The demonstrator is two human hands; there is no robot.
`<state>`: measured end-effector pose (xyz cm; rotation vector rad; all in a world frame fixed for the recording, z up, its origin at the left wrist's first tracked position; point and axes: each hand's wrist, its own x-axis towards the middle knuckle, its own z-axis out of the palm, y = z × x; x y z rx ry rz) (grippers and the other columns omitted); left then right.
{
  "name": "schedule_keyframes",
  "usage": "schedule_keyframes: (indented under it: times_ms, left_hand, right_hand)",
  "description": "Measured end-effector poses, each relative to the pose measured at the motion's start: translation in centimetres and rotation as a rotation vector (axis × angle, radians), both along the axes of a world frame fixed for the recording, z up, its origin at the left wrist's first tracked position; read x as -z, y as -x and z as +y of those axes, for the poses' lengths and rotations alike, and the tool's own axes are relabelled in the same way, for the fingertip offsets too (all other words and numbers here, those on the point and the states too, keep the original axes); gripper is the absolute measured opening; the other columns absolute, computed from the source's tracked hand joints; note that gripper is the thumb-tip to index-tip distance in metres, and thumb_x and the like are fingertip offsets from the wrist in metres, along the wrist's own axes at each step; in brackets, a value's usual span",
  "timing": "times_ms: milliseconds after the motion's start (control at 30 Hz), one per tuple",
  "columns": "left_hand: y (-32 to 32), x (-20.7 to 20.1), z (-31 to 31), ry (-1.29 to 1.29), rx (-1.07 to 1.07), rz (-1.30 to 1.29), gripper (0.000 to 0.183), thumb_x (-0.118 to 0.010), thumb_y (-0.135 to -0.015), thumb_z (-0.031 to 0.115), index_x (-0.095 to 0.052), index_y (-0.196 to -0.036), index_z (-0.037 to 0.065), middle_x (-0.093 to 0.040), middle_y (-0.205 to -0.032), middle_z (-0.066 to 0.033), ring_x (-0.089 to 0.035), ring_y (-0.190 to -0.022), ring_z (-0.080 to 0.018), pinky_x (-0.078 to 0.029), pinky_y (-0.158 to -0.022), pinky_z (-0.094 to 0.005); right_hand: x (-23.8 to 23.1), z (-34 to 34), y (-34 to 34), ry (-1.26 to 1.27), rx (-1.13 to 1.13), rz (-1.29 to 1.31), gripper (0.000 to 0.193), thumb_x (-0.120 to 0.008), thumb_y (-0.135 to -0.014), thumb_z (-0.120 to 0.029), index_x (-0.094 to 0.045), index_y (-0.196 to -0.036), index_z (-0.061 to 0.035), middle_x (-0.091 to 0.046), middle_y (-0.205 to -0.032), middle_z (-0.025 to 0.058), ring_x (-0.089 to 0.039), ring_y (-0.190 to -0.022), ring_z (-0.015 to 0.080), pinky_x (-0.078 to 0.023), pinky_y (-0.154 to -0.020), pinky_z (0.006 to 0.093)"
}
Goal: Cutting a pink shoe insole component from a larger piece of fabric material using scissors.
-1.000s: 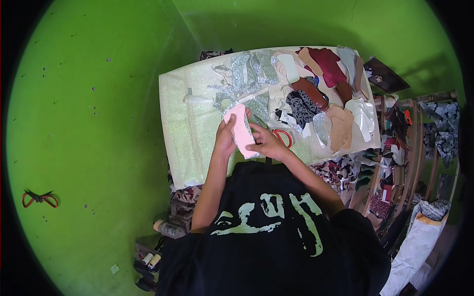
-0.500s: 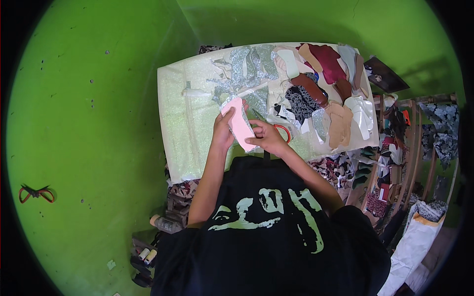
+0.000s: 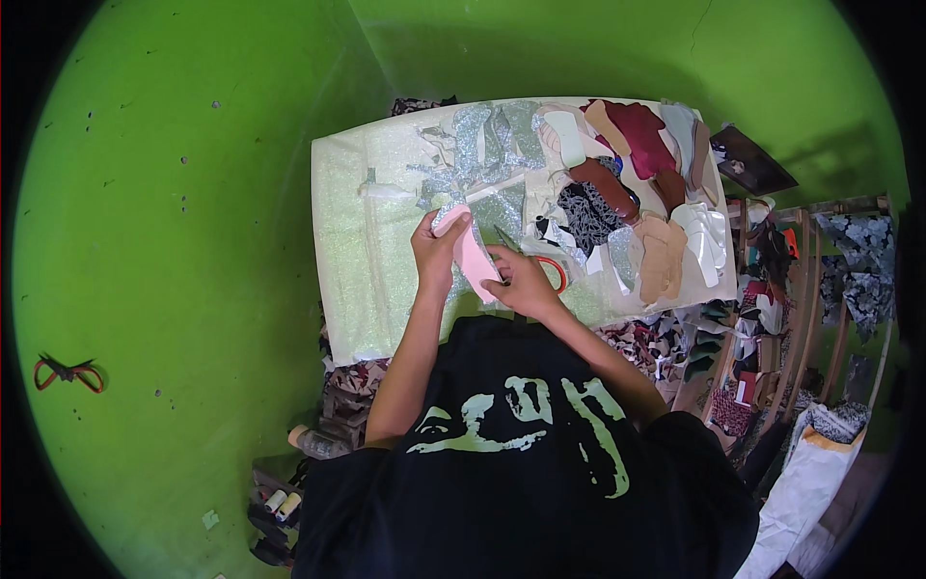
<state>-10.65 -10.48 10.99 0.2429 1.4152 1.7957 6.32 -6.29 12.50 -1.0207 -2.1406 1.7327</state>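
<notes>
Both hands hold a pink sole-shaped piece with glittery silver material along its edges, slanting from upper left to lower right above the table. My left hand grips its upper end, thumb on the pink face. At the lower end, my right hand pinches the edge between thumb and fingers. Scissors with red handles lie beside and partly behind my right hand, a blade showing above the fingers. Glittery silver sheet scraps are spread just beyond the piece.
The pale glittery table carries brown, tan, white and dark red cut pieces at right. A small bottle lies at left. Wooden racks with scraps stand right; green walls enclose the left and back. Another pair of scissors hangs on the left wall.
My left thumb has moved up toward the piece's top end. The piece is turned slightly, so its pink face looks narrower. My right hand keeps its pinch low on the piece.
</notes>
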Motion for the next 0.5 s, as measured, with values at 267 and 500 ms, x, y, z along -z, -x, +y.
schedule_keyframes:
  times_ms: [267,500]
  left_hand:
    - [0.1,-0.6,0.4,-0.024,-0.021,-0.04,0.028,-0.077,-0.083,0.002,-0.064,-0.106,-0.006,-0.071,-0.093,-0.0129,-0.067,-0.077,-0.0145,-0.053,-0.067,-0.0256]
    - [0.2,-0.9,0.4,-0.005,-0.004,-0.164,0.04,-0.073,-0.087,0.004,-0.056,-0.121,-0.006,-0.068,-0.106,-0.0165,-0.067,-0.089,-0.0162,-0.055,-0.074,-0.0268]
  right_hand:
    - [-1.3,-0.2,0.1,0.067,0.012,0.062,0.057,-0.075,-0.082,-0.009,-0.052,-0.133,-0.0009,-0.071,-0.098,0.0154,-0.07,-0.089,0.019,-0.054,-0.08,0.0308]
    - [0.4,-0.3,0.0,0.261,0.032,0.154,0.06,-0.076,-0.083,-0.005,-0.048,-0.136,0.0017,-0.07,-0.103,0.0103,-0.066,-0.091,0.0126,-0.053,-0.08,0.0262]
